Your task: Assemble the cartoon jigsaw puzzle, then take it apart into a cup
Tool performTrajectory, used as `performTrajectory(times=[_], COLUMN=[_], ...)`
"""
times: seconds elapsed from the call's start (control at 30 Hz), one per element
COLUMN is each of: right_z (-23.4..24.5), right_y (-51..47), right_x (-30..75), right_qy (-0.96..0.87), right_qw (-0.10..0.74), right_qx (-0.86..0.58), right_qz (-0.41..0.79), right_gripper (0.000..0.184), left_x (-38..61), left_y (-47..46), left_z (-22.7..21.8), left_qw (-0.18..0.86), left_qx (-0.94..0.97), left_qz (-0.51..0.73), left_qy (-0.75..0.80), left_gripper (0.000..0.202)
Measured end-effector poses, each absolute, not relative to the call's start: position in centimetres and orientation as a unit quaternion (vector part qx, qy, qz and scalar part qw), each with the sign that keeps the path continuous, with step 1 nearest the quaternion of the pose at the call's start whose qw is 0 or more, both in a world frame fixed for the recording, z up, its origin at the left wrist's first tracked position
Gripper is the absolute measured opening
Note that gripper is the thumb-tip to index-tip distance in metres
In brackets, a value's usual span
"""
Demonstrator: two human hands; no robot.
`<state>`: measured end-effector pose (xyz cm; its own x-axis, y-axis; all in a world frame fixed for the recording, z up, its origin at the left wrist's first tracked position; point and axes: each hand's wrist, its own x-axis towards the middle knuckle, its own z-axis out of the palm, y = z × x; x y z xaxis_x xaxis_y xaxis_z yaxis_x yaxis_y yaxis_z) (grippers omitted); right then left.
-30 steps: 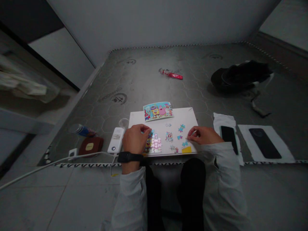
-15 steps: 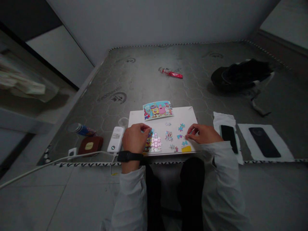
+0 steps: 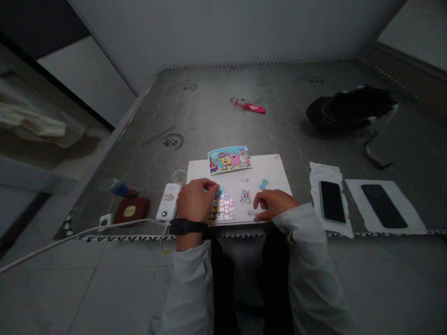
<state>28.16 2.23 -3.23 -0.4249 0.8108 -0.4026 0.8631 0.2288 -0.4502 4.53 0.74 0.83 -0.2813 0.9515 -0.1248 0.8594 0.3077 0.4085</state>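
A partly joined jigsaw puzzle [image 3: 225,208] in pink, yellow and blue lies on a white board [image 3: 232,184]. My left hand [image 3: 196,201] is at its left side, thumb and fingers brought together at the upper edge; the hand hides the puzzle's left part. My right hand [image 3: 277,204] is low over the board's right half, index finger and thumb bent and apart beside a pale puzzle piece [image 3: 250,211]. A small joined cluster [image 3: 245,197] lies between the hands. Beyond it are a pale piece [image 3: 244,179] and blue-green pieces [image 3: 263,184].
A picture card [image 3: 229,160] rests at the board's far edge. Left are a white power bank [image 3: 168,202] with a cable, a brown case [image 3: 132,211] and a can [image 3: 120,188]. Right are two phones, one green-edged [image 3: 331,201], one black [image 3: 384,206]. A dark cap-like item [image 3: 349,111] lies farther back.
My right hand has moved left and toward me, from the pieces at the right to the pale piece near the front edge. It now covers the yellow piece. My left hand stays put.
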Motion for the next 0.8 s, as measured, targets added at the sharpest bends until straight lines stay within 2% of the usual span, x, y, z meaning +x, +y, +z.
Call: performTrajectory(times=[0.17,0.47,0.8], right_z=[-3.4,-2.9,-2.5], right_y=[2.7,2.6,2.4], right_x=[28.8,28.8,28.4], right_qy=[0.788,0.779,0.781], right_qw=[0.020,0.047,0.038], right_qx=[0.535,0.553,0.547], right_qz=[-0.304,-0.290,-0.300], right_gripper=[0.025,0.028,0.022], left_x=[4.8,7.4,9.3], left_y=[0.8,0.5,1.0], left_z=[0.7,0.9,-1.4], left_qw=[0.171,0.210,0.258], left_qx=[0.583,0.641,0.710], left_qz=[0.135,0.127,0.084], left_qy=[0.783,0.727,0.649], left_gripper=[0.017,0.011,0.016])
